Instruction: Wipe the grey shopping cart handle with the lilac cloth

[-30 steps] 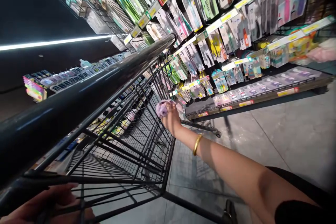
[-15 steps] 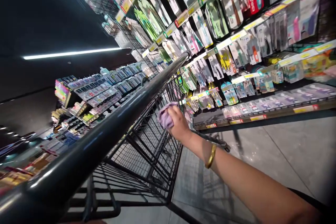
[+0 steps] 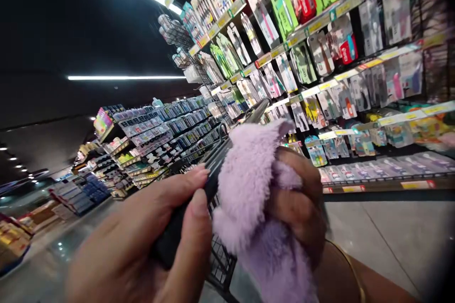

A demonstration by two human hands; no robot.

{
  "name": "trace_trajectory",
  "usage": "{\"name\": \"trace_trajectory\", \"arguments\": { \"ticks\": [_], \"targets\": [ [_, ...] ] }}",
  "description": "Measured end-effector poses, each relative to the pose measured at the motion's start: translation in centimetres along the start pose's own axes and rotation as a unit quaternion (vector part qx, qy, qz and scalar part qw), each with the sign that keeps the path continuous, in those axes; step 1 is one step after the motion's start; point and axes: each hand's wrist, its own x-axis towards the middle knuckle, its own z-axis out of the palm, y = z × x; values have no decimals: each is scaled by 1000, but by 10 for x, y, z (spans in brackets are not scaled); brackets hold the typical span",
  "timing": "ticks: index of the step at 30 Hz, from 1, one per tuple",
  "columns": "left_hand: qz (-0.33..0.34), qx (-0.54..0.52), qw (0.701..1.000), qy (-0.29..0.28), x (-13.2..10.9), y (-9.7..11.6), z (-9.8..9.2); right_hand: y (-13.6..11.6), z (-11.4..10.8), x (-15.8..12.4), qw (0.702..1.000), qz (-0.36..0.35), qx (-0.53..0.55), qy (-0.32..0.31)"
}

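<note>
My left hand (image 3: 142, 241) is wrapped round the black handle bar (image 3: 188, 213) of a shopping cart, thumb on top. Right beside it, my right hand (image 3: 302, 199) is closed on a fluffy lilac cloth (image 3: 249, 189) and holds it against the same bar. A gold bangle (image 3: 350, 265) sits on my right wrist. The cart's wire basket (image 3: 222, 260) shows only a little below the hands; most of the cart is hidden behind them.
Store shelving (image 3: 337, 71) with hanging packaged goods runs along the right side of the aisle. More stocked shelves (image 3: 156, 132) stand further back on the left. Grey tiled floor (image 3: 384, 227) lies to the right of the cart.
My right hand has pulled the lilac cloth back from the cart's far side to the handle bar, close to the camera. My left hand now shows on the bar. The view has tilted upward.
</note>
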Motion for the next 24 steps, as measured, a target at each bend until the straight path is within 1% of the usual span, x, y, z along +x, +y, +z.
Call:
{"name": "trace_trajectory", "arguments": {
  "ticks": [1, 2, 3, 5, 7, 9, 10, 11, 12, 14, 15, 16, 18, 21, 22, 24],
  "targets": [
    [8, -21, 1000, -11, 4, 9, -2, -4, -2, 9, 999, 1, 11, -30],
    [35, -44, 998, -14, 7, 12, -4, -5, -2, 18, 997, -4, 32, -73],
    [68, -63, 996, -20, 8, 12, -6, -1, 0, 28, 991, -15, 61, -115],
    [132, -79, 988, -23, 8, 2, -8, 18, 7, 46, 973, -46, 125, -186],
    [156, -96, 983, -3, 8, -12, -9, 45, 16, 60, 956, -3, 166, -240],
    [150, -109, 983, 4, 9, -25, -9, 65, 26, 68, 946, 105, 148, -270],
    [148, -116, 982, 7, 10, -31, -9, 68, 31, 69, 941, 139, 136, -277],
    [147, -121, 982, 10, 10, -37, -10, 66, 37, 70, 938, 153, 121, -286],
    [147, -123, 981, 15, 11, -43, -11, 59, 43, 69, 936, 142, 115, -300],
    [145, -119, 982, 25, 12, -58, -17, 39, 57, 67, 926, 71, 123, -349],
    [144, -117, 982, 29, 11, -66, -20, 30, 65, 66, 914, 35, 134, -381],
    [141, -116, 983, 30, 11, -75, -24, 24, 72, 66, 900, 14, 141, -412],
    [132, -127, 983, 23, 10, -96, -34, 25, 88, 69, 877, 20, 124, -464],
    [107, -152, 983, 3, 7, -129, -49, 36, 112, 70, 860, 71, 30, -504],
    [100, -156, 983, -1, 6, -140, -53, 35, 122, 68, 856, 82, -2, -511],
    [84, -152, 985, -11, 3, -162, -62, 19, 142, 59, 844, 81, -29, -529]
  ]
}}
